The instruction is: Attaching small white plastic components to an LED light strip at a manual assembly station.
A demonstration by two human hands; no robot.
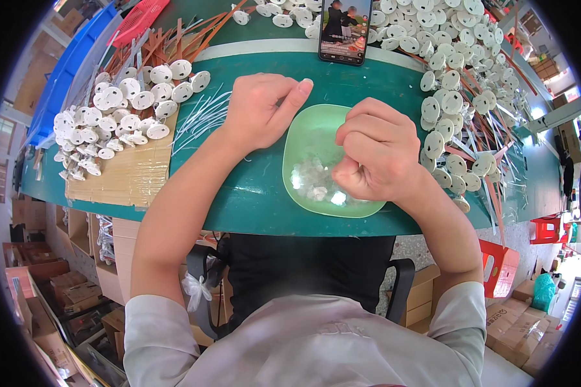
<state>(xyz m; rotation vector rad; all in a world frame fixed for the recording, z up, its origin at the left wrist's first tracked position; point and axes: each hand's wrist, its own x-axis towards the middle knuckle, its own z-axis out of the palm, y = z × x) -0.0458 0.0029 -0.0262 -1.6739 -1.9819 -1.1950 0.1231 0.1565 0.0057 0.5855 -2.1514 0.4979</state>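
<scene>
A light green plastic dish (293, 138) lies before me, with small clear and whitish pieces (316, 184) in its near part. My right hand (377, 151) is closed in a fist over the dish's right side, and its curled fingers hide whatever they hold. Left of the dish, my left hand (261, 111) is held over the table with its fingers curled and the thumb along them; what it holds, if anything, does not show. Thin white strips (202, 119) are spread beside my left wrist.
Piles of round white discs with strips rise at left (129, 103) and right (455, 103). The left pile borders a flat cardboard sheet (135, 177). A phone (344, 32) stands at the back of the green table (239, 216). A blue crate (68, 71) flanks the far left.
</scene>
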